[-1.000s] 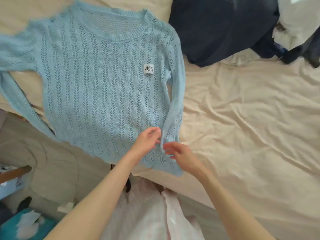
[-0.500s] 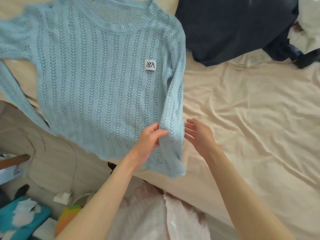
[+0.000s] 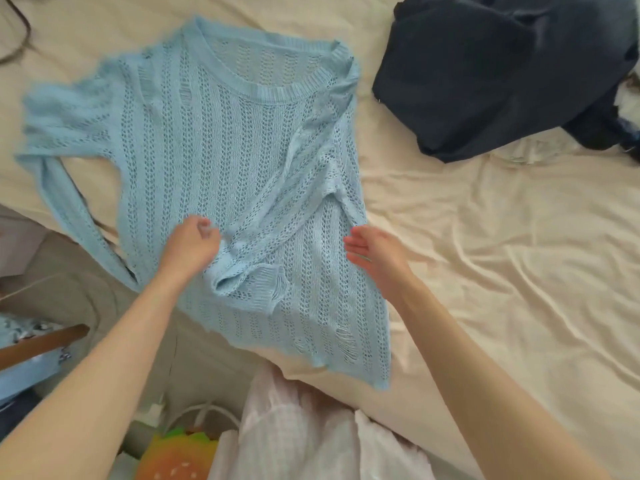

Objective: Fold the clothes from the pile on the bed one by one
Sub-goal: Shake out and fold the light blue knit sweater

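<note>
- across the near edge of the bed, the light blue knit sweater lies flat, neckline pointing away from the person and hem hanging toward them over the mattress edge; its long axis runs from far to near, tilted slightly rightward at the hem.
- the right-side sleeve is folded in over the body and runs diagonally from the far right shoulder down to the left hand.
- the left hand sits on the lower middle of the sweater, fingers curled at the sleeve just above its cuff; it looks like a pinch on the knit, though blur hides the fingertips.
- the right hand has its fingers straight and apart, holding nothing, just at the sweater's right edge.
- the other sleeve trails out to the left, unfolded, nearer the left hand; by my reckoning that one gets folded in next.
- a dark navy pile of clothes waits well apart at the far right.
</note>
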Action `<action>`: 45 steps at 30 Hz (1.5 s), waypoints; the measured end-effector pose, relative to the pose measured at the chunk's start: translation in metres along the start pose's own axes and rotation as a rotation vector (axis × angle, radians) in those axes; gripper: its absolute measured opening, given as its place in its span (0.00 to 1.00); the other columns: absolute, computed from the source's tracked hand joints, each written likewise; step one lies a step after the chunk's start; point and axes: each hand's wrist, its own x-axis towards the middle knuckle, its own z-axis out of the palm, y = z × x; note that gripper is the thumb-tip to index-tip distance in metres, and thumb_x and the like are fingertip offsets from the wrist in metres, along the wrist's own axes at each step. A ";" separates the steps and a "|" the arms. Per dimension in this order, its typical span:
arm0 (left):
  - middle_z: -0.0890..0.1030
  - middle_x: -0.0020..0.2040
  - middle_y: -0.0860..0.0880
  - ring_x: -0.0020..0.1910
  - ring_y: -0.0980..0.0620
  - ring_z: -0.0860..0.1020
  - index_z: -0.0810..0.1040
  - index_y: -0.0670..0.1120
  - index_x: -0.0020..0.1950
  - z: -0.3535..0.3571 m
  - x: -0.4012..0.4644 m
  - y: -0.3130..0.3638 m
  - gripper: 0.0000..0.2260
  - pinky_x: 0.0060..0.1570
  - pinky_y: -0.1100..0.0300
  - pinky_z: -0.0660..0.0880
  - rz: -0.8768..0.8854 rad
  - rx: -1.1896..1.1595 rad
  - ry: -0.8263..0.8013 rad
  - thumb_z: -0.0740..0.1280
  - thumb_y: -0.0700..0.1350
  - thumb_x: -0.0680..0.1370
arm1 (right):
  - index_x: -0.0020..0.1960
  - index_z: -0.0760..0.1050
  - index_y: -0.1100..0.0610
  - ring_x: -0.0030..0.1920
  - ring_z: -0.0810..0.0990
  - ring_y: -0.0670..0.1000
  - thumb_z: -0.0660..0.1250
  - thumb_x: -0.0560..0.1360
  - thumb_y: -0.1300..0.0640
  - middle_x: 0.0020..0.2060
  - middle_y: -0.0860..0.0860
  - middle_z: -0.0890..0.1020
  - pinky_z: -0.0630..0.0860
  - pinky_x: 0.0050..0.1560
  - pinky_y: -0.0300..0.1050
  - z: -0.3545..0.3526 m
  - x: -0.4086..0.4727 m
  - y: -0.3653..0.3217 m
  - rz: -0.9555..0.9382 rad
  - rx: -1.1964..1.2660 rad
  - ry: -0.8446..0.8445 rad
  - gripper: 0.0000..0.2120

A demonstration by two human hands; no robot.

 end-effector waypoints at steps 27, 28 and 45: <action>0.59 0.27 0.54 0.26 0.56 0.58 0.58 0.50 0.30 0.088 0.153 0.287 0.20 0.27 0.59 0.54 0.393 -0.372 -0.211 0.61 0.50 0.80 | 0.66 0.70 0.64 0.61 0.77 0.53 0.62 0.79 0.63 0.60 0.57 0.79 0.74 0.56 0.43 0.015 0.079 -0.062 0.209 1.059 0.356 0.16; 0.58 0.27 0.53 0.25 0.55 0.57 0.57 0.50 0.30 0.088 0.155 0.290 0.21 0.27 0.58 0.53 0.353 -0.371 -0.185 0.61 0.50 0.80 | 0.66 0.70 0.64 0.61 0.77 0.54 0.62 0.79 0.63 0.59 0.57 0.79 0.74 0.57 0.43 0.016 0.081 -0.060 0.208 1.063 0.363 0.16; 0.81 0.49 0.46 0.48 0.51 0.79 0.79 0.46 0.50 0.082 0.164 0.311 0.07 0.53 0.57 0.75 0.350 -0.461 -0.391 0.66 0.47 0.77 | 0.64 0.70 0.64 0.51 0.79 0.55 0.60 0.80 0.62 0.57 0.60 0.79 0.76 0.43 0.43 0.014 0.086 -0.044 0.194 0.886 0.377 0.13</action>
